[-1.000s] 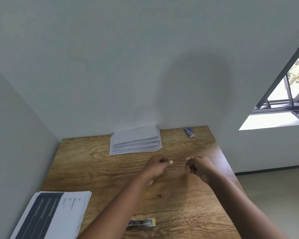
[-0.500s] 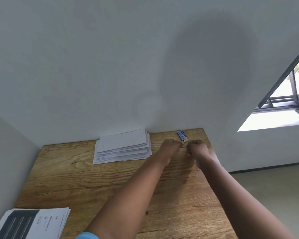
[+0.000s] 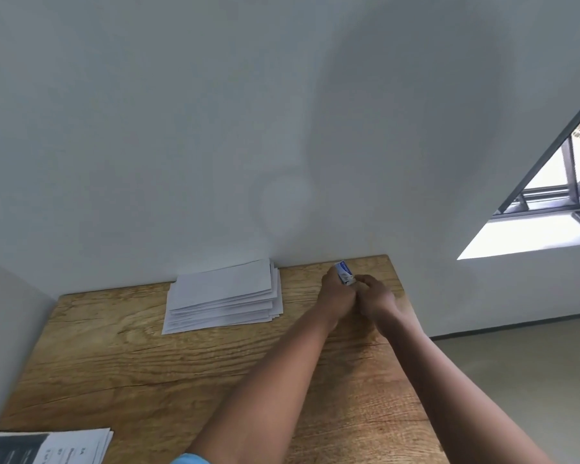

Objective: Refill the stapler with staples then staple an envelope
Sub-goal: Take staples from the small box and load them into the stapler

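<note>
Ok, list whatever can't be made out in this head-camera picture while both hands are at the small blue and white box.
- Small blue and white staple box: lower end hidden by the left hand and right hand; print too small to read.
- Fingertips of both hands: curled out of view, so the exact grip is unclear.
- Stapler: not in the frame.
- Printed white sheets: cut off by the bottom-left edge; text blurred.
- Stack of white paper envelopes: count unclear.

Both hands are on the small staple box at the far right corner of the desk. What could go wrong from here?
1. The staple box sits near the table's far right corner; a fumble by the left hand or right hand could send it off the edge onto the floor.
2. If it opens abruptly, staples may scatter across the wood.
3. The stapler is out of view, so reloading means relocating it.
</note>
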